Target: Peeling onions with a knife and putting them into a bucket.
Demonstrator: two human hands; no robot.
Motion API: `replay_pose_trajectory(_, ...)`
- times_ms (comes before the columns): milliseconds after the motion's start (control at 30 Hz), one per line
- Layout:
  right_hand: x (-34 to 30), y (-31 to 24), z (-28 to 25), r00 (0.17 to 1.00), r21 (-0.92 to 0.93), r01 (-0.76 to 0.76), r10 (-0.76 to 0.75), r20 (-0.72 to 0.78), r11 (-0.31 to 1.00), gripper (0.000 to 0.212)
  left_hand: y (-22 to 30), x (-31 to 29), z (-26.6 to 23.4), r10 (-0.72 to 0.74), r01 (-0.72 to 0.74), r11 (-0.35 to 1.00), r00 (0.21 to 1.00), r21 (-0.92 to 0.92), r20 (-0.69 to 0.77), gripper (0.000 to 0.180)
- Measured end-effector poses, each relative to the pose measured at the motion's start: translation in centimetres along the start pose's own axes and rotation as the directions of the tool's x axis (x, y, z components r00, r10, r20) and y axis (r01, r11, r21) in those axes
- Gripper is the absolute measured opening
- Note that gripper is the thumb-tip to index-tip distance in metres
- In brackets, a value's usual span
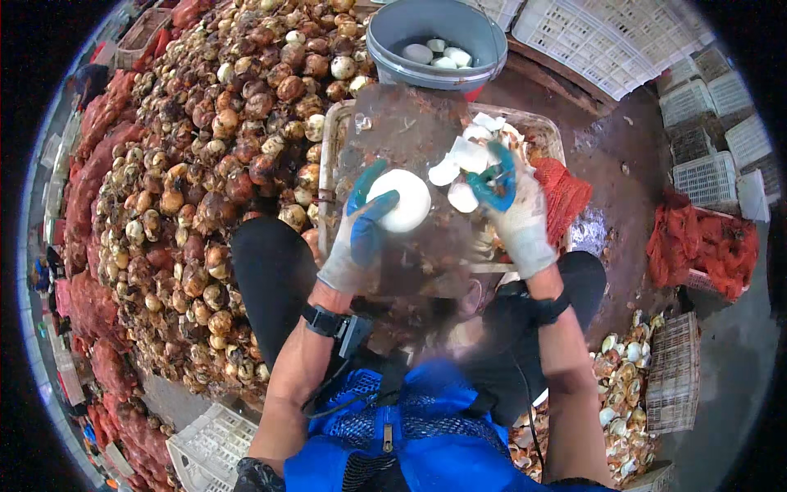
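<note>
My left hand (366,225), in a white glove with blue-green coated fingers, grips a large peeled white onion (403,202) over a brown, wet board (402,139). Thumb and fingers press on the onion's left side. To its right, my right hand (510,197), gloved alike, has curled fingers beside several white onion layers (469,154). What lies inside those fingers is blurred and I cannot make it out. The board rests across a pale plastic crate (329,156) between my knees. Onion skins and a red mesh bag (561,195) show at the crate's right side.
A grey bucket (381,51) holding several peeled onions stands just beyond the board. Unpeeled onions (193,189) form a large heap on the left. White crates (611,37) stand at the far right. Onion skins (627,385) and a crate (674,373) lie at lower right.
</note>
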State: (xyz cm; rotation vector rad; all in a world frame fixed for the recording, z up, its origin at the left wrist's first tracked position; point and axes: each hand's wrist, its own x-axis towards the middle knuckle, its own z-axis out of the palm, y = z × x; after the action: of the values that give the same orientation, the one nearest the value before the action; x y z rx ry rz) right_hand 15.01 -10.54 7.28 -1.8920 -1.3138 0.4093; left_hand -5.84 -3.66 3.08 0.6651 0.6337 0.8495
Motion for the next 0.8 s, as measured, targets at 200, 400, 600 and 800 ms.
replay_pose_trajectory(200, -2.5, -1.8, 4.3, 0.905, 0.461, -0.361, 0.185, 0.384, 0.811, 0.05, -0.4, -0.5, 1.0, -0.018, 0.02, 0.999, 0.999, 0.045, -0.048, 0.054)
replay_pose_trajectory(400, -1.3, 0.3, 4.7, 0.756, 0.559, -0.619, 0.223, 0.616, 0.552, 0.039, -0.7, 0.1, 2.0, 0.095, -0.096, 0.986, 0.995, 0.138, 0.013, 0.067)
replay_pose_trajectory(600, 5.5, 0.2, 3.1, 0.946, 0.774, -0.323, 0.157, 0.284, 0.545, 0.014, 5.4, -0.3, 1.6, 0.351, -0.341, 0.92, 0.936, 0.195, -0.017, 0.059)
replay_pose_trajectory(800, 19.2, 4.6, 3.5, 0.996, 0.637, -0.044, 0.081, -0.029, 0.769, 0.038, 14.0, -3.9, -6.2, 0.631, -0.58, 0.775, 0.706, 0.25, -0.321, 0.037)
